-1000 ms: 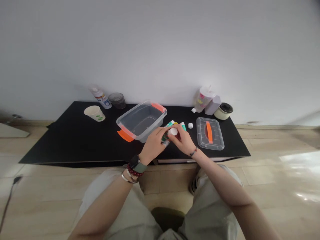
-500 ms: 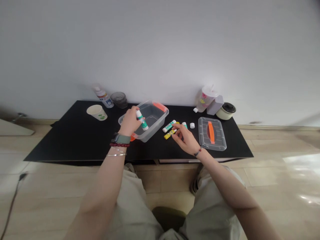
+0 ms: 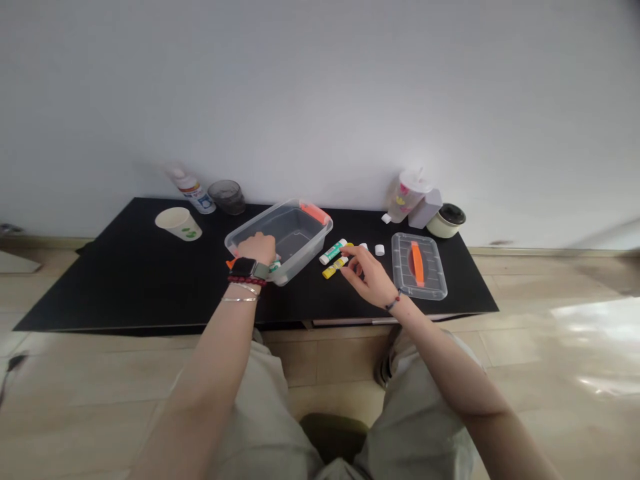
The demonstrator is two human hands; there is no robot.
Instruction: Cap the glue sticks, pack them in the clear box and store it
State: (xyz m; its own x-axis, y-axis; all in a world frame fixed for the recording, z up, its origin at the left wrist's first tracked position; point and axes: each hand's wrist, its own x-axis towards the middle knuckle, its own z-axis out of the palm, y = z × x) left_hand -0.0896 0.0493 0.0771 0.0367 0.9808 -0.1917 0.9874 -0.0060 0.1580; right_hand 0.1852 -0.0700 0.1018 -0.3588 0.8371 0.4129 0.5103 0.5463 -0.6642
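My left hand (image 3: 258,249) reaches over the near wall of a clear plastic box (image 3: 305,223) with orange clips, gripping a green-and-white glue stick (image 3: 275,267) that is mostly hidden under my fingers. My right hand (image 3: 368,275) hovers over the black table with its fingers apart, holding nothing. Its fingertips are close to a yellow glue stick (image 3: 334,268) and a green-and-white glue stick (image 3: 333,251), which lie side by side. Just beyond them are a small white cap (image 3: 379,250) and another partly hidden stick (image 3: 363,246).
To the right lies a clear lid (image 3: 419,267) with an orange handle. A paper cup (image 3: 179,224), spray bottle (image 3: 191,192) and dark glass (image 3: 226,197) stand back left. A plastic cup (image 3: 407,190), lilac box (image 3: 425,208) and lidded jar (image 3: 447,221) stand back right.
My left hand has moved down from above the box to its near wall, with the glue stick low inside. My right hand has shifted slightly, and the view has moved a little.
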